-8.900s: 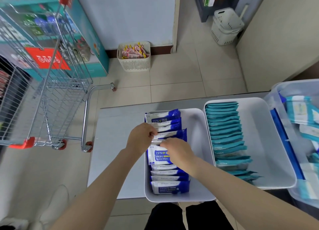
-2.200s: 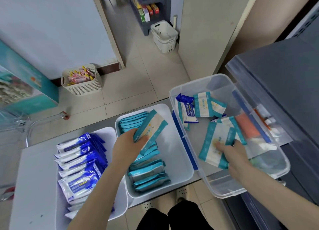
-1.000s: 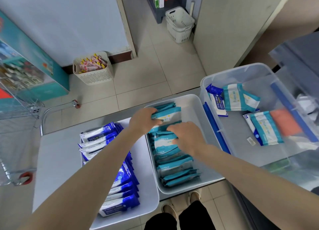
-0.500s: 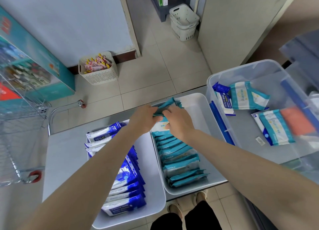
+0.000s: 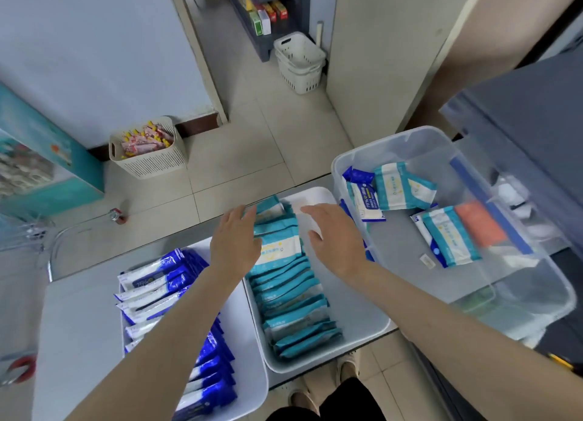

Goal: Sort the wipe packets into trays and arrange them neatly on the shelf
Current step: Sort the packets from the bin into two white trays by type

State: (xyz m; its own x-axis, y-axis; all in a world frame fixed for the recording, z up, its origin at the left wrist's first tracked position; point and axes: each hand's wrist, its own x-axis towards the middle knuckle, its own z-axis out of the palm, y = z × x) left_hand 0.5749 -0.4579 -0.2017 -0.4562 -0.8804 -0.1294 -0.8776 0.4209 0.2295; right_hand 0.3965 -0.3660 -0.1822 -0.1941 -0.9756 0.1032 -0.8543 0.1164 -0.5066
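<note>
A row of teal wipe packets (image 5: 288, 289) fills the left side of the middle white tray (image 5: 362, 319). My left hand (image 5: 235, 242) lies with straight fingers against the far packets on their left. My right hand (image 5: 336, 239) hovers with fingers spread just right of the row and holds nothing. Blue wipe packets (image 5: 164, 289) fill the left white tray (image 5: 249, 351). The clear bin (image 5: 419, 139) on the right holds a blue packet (image 5: 362, 195) and two teal packets (image 5: 402, 185), (image 5: 449, 236).
The trays sit on a grey table (image 5: 79, 322). An orange item (image 5: 479, 223) lies in the clear bin. On the floor stand a basket of snacks (image 5: 146, 149) and stacked white baskets (image 5: 299, 60). A shopping cart edge (image 5: 22, 231) is at the left.
Both hands let go of the teal packets they were setting at the far end of the row. My right hand has drawn away to the right; my left stays beside the row.
</note>
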